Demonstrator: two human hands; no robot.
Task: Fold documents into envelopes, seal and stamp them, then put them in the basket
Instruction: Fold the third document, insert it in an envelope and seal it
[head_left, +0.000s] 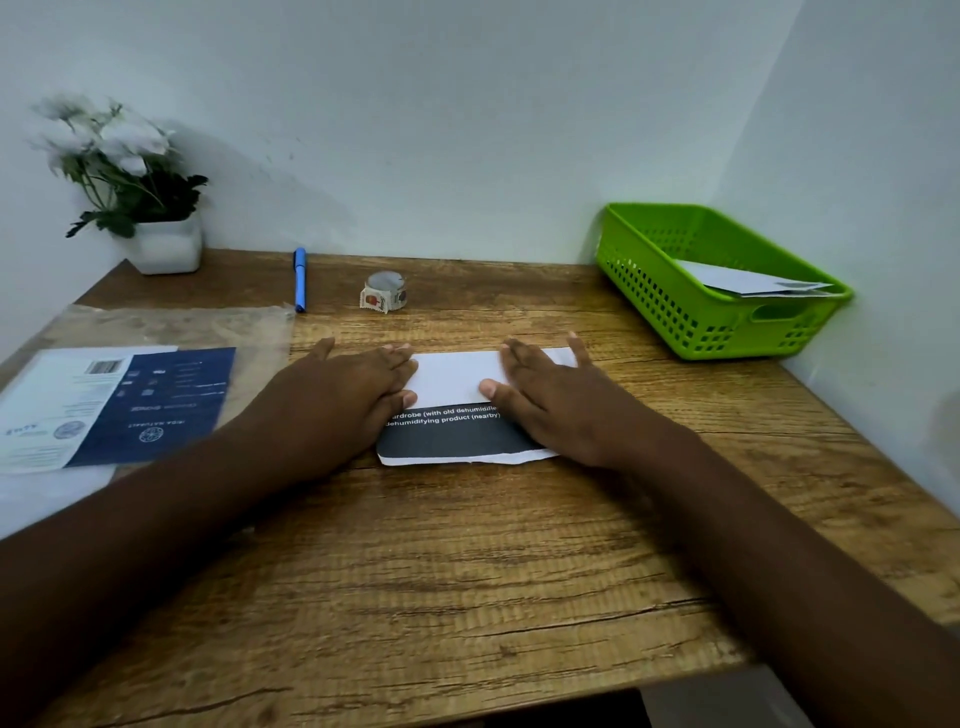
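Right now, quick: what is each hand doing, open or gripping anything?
Left hand: open, fingers flat, pressing the left end of the folded document.
Right hand: open, fingers flat, pressing its right end.

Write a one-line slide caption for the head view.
Both hands, left and right, press a folded document flat on the wooden table.

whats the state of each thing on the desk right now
Folded document with dark printed panel: folded, pressed flat under both hands.
Left hand: open, flat on it.
Right hand: open, flat on it.
Green plastic basket: envelopes inside.
Blue pen: capped, lying flat.
Stamp roll: tail end loose.
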